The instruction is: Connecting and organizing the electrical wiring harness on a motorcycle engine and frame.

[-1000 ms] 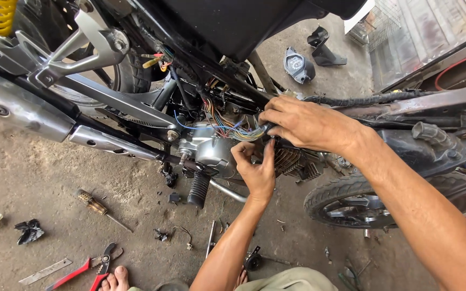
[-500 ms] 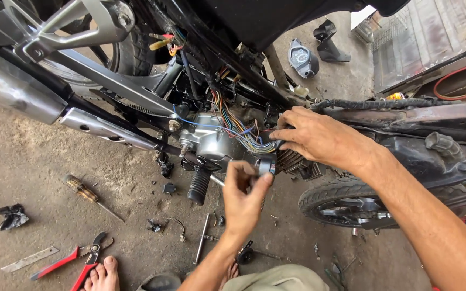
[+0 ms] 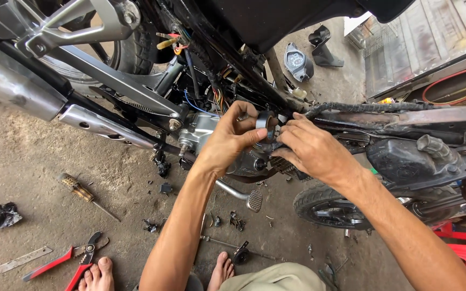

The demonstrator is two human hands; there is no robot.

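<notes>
A stripped motorcycle lies across the view, its black frame tube (image 3: 362, 110) running right and its silver engine case (image 3: 198, 132) in the middle. My left hand (image 3: 227, 140) grips a small dark roll, like black tape (image 3: 264, 119), against the frame above the engine. My right hand (image 3: 311, 151) pinches at the same spot from the right, fingertips touching the roll and the wire bundle (image 3: 219, 99) of coloured leads. Both hands meet just over the engine fins.
A silver exhaust pipe (image 3: 22, 91) crosses the upper left. On the dirt floor lie a screwdriver (image 3: 84, 194), red-handled pliers (image 3: 71, 261), a metal strip (image 3: 21, 260), a black rag (image 3: 5, 214) and loose small parts. A front wheel (image 3: 324, 207) is at right; my bare feet (image 3: 101, 272) are below.
My left hand rose from below the engine up to the frame with the dark roll. My right hand stayed at the wiring, and the two hands now meet.
</notes>
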